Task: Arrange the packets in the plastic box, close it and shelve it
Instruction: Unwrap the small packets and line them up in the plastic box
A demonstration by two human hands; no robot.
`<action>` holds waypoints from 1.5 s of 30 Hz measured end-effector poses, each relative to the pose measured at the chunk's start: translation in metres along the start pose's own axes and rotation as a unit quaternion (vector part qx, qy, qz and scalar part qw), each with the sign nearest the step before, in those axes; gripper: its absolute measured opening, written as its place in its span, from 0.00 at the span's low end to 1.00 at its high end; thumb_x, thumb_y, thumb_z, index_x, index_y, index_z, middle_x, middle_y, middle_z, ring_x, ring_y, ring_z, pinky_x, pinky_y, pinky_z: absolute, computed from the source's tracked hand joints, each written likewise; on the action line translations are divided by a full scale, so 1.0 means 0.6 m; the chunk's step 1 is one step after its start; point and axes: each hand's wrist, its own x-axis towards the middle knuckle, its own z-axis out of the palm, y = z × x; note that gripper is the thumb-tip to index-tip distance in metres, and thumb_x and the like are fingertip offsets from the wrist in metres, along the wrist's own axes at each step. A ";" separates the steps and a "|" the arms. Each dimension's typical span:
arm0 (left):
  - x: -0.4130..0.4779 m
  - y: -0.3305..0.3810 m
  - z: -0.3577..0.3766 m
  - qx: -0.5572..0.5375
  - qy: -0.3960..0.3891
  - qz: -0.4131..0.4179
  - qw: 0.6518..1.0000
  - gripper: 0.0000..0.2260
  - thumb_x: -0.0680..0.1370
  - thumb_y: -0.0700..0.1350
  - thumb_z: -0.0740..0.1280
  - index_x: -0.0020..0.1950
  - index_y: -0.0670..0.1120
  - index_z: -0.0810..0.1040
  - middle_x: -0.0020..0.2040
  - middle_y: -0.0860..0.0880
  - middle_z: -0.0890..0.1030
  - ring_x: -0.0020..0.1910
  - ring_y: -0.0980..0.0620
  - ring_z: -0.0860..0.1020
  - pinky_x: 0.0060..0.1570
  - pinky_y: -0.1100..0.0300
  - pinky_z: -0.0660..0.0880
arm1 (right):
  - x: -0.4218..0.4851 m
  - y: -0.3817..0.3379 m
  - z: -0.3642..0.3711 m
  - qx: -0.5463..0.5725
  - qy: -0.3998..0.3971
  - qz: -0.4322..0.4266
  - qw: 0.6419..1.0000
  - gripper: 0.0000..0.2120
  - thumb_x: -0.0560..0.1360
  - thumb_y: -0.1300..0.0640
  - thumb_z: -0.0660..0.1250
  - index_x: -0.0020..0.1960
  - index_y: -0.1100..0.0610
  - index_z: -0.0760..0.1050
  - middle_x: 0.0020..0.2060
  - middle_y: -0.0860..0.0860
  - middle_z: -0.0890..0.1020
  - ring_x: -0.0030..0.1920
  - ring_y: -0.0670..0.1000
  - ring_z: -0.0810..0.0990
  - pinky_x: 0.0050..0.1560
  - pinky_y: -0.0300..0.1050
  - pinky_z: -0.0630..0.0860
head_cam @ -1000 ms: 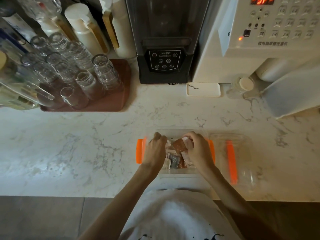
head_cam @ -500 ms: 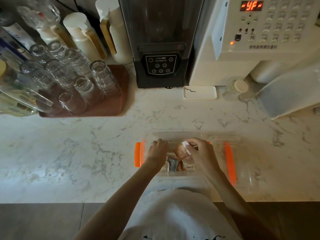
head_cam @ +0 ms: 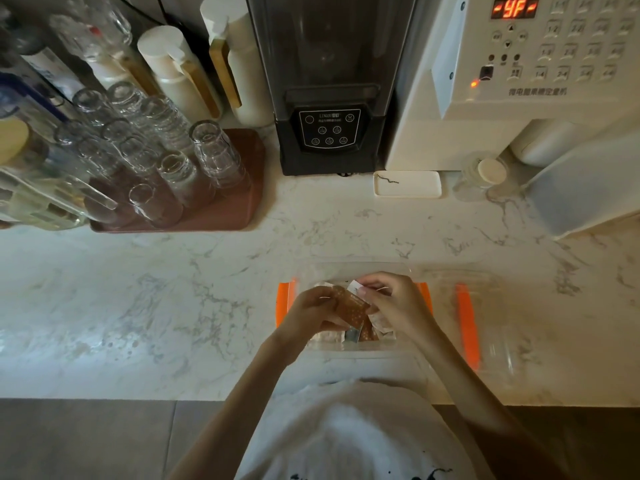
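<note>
Hands meet low in the middle of the frame, over a clear plastic box point(head_cam: 346, 346) with orange clips that sits on the marble counter point(head_cam: 138, 306). The left hand point(head_cam: 308, 311) and the right hand point(head_cam: 391, 303) are both pinched on one brown packet point(head_cam: 351, 306), which is held between them, tilted, just above the box. A white edge shows at the right fingertips point(head_cam: 363, 292); it may be a second packet or a corner of the same one, the view is too dim to say. More packets point(head_cam: 363, 334) lie inside the box under the hands, brown and grey among them.

Just right of the box lies its clear lid point(head_cam: 491, 327), flat on the counter, with an orange clip along its length.

At the upper left of the frame a brown tray point(head_cam: 239, 209) carries upturned glasses point(head_cam: 214, 154). A black blender point(head_cam: 329, 133) stands at upper middle, a white machine point(head_cam: 519, 98) with a lit red display at upper right, and a small white dish point(head_cam: 408, 183) sits on the counter between them.
</note>
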 end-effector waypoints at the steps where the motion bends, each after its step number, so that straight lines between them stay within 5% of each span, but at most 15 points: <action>1: -0.002 -0.005 -0.004 -0.023 -0.001 -0.005 1.000 0.10 0.80 0.32 0.60 0.57 0.36 0.79 0.50 0.36 0.84 0.52 0.38 0.84 0.55 0.46 0.82 | 0.001 0.001 0.004 -0.007 -0.005 -0.002 1.000 0.10 0.75 0.58 0.73 0.46 0.42 0.82 0.44 0.44 0.85 0.34 0.45 0.86 0.33 0.35 0.80; 4: -0.012 -0.008 -0.011 -0.040 -0.034 -0.001 0.999 0.10 0.82 0.41 0.64 0.60 0.38 0.79 0.52 0.41 0.85 0.54 0.44 0.84 0.54 0.52 0.82 | 0.001 0.004 0.016 -0.060 -0.003 -0.023 0.998 0.06 0.73 0.53 0.74 0.45 0.41 0.82 0.41 0.42 0.85 0.40 0.40 0.84 0.38 0.35 0.80; 7: -0.017 -0.009 -0.014 0.032 -0.074 0.032 0.996 0.10 0.79 0.37 0.67 0.59 0.38 0.79 0.46 0.50 0.84 0.48 0.54 0.83 0.50 0.60 0.79 | 0.000 0.001 0.013 -0.020 0.018 -0.024 0.999 0.05 0.75 0.54 0.73 0.45 0.43 0.81 0.43 0.44 0.85 0.36 0.42 0.84 0.32 0.32 0.77; 13: -0.024 0.004 -0.011 0.043 -0.043 0.012 0.998 0.13 0.80 0.30 0.59 0.55 0.40 0.80 0.47 0.46 0.83 0.45 0.50 0.78 0.44 0.60 0.77 | -0.011 -0.006 -0.030 0.001 0.090 -0.064 0.994 0.09 0.77 0.59 0.69 0.46 0.43 0.80 0.42 0.41 0.84 0.45 0.37 0.81 0.41 0.28 0.76; 18: -0.016 0.007 -0.006 0.164 -0.008 0.054 0.985 0.06 0.80 0.36 0.66 0.56 0.41 0.75 0.44 0.43 0.81 0.35 0.55 0.76 0.33 0.64 0.73 | -0.007 -0.014 -0.042 -0.046 -0.034 -0.079 0.995 0.08 0.79 0.60 0.66 0.50 0.48 0.80 0.46 0.41 0.83 0.47 0.36 0.80 0.47 0.27 0.72; 21: -0.012 0.010 -0.004 0.181 -0.042 0.079 0.979 0.06 0.82 0.40 0.64 0.46 0.45 0.77 0.37 0.55 0.81 0.33 0.59 0.75 0.32 0.66 0.72 | -0.007 -0.011 -0.020 -0.075 -0.084 -0.076 0.991 0.05 0.78 0.57 0.68 0.52 0.52 0.82 0.46 0.41 0.84 0.48 0.37 0.80 0.49 0.27 0.73; 23: -0.017 0.014 -0.002 0.135 -0.051 0.062 0.988 0.11 0.83 0.44 0.62 0.43 0.44 0.80 0.36 0.56 0.80 0.35 0.55 0.74 0.34 0.65 0.72 | -0.007 -0.006 -0.011 -0.058 -0.075 -0.073 0.993 0.06 0.77 0.55 0.70 0.52 0.52 0.84 0.47 0.42 0.85 0.49 0.39 0.81 0.50 0.29 0.75; 27: -0.024 0.012 -0.002 0.040 -0.058 0.003 0.997 0.21 0.82 0.54 0.61 0.57 0.35 0.80 0.46 0.43 0.81 0.42 0.52 0.78 0.44 0.61 0.76 | -0.009 0.002 0.001 -0.016 -0.041 -0.073 0.996 0.05 0.73 0.54 0.74 0.50 0.50 0.83 0.44 0.41 0.85 0.47 0.40 0.82 0.47 0.30 0.76; 30: -0.026 0.005 -0.002 0.029 -0.086 0.009 0.996 0.16 0.81 0.48 0.67 0.64 0.40 0.78 0.59 0.36 0.81 0.60 0.38 0.80 0.63 0.46 0.77 | -0.011 0.005 0.018 -0.022 -0.021 -0.064 0.997 0.07 0.72 0.53 0.76 0.48 0.46 0.81 0.41 0.41 0.84 0.44 0.38 0.81 0.42 0.28 0.74; 33: -0.029 0.000 0.004 0.020 -0.106 0.015 0.994 0.16 0.80 0.39 0.67 0.67 0.42 0.73 0.62 0.37 0.80 0.62 0.39 0.79 0.62 0.45 0.78 | -0.011 0.007 0.031 -0.013 -0.020 -0.052 0.998 0.07 0.73 0.50 0.74 0.51 0.47 0.81 0.43 0.43 0.84 0.45 0.38 0.81 0.44 0.32 0.77; 38: -0.031 -0.005 0.009 0.053 -0.049 0.002 0.997 0.14 0.80 0.34 0.65 0.65 0.37 0.70 0.57 0.35 0.80 0.56 0.39 0.81 0.54 0.47 0.80 | -0.010 0.017 0.021 0.013 -0.105 -0.002 0.994 0.10 0.77 0.56 0.70 0.57 0.46 0.81 0.51 0.41 0.84 0.51 0.38 0.82 0.49 0.33 0.80; 42: -0.028 -0.008 0.016 0.123 0.016 0.014 0.992 0.07 0.81 0.37 0.65 0.57 0.44 0.76 0.49 0.45 0.83 0.46 0.53 0.84 0.41 0.60 0.81 | 0.006 0.026 0.024 0.022 -0.070 0.057 0.996 0.09 0.81 0.51 0.64 0.53 0.49 0.82 0.43 0.45 0.85 0.40 0.44 0.85 0.40 0.40 0.83; 45: -0.029 -0.011 0.019 0.073 0.074 0.013 0.995 0.10 0.83 0.38 0.61 0.49 0.51 0.78 0.42 0.49 0.83 0.38 0.56 0.84 0.39 0.62 0.81 | 0.036 0.038 0.037 -0.105 -0.046 0.078 0.990 0.08 0.81 0.55 0.62 0.47 0.49 0.79 0.38 0.47 0.84 0.36 0.47 0.84 0.39 0.42 0.82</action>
